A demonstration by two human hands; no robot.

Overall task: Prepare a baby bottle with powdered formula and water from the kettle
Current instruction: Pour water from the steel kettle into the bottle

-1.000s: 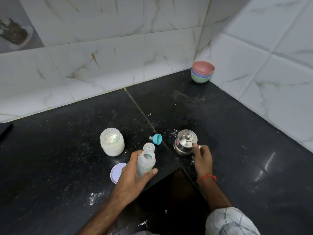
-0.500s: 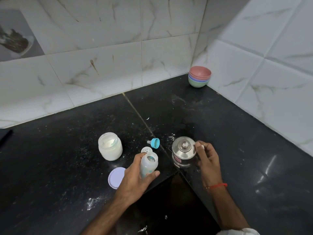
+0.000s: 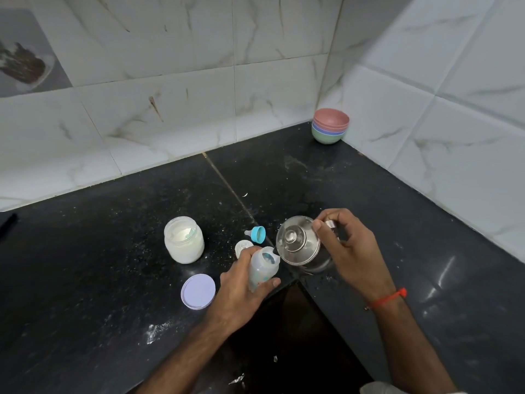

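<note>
Centrally, the baby bottle (image 3: 263,269) stood open-mouthed, tilted, at the inner corner of the black counter (image 3: 85,265), the left hand (image 3: 241,294) wrapped round it with fingers and thumb curled. Steel kettle (image 3: 298,241): lidded, tipped toward the bottle's mouth, its handle pinched by the right hand (image 3: 349,251). Just behind: teat with blue ring (image 3: 256,234) and a small clear cap (image 3: 243,247). Left: open powder jar (image 3: 183,239), its lilac lid (image 3: 198,291) flat nearer the counter edge. Far corner: stacked bowls (image 3: 330,129) against white marble-patterned wall tiles (image 3: 170,109). Counter speckled with spilled powder; wide bare stretches lay left and right.
</note>
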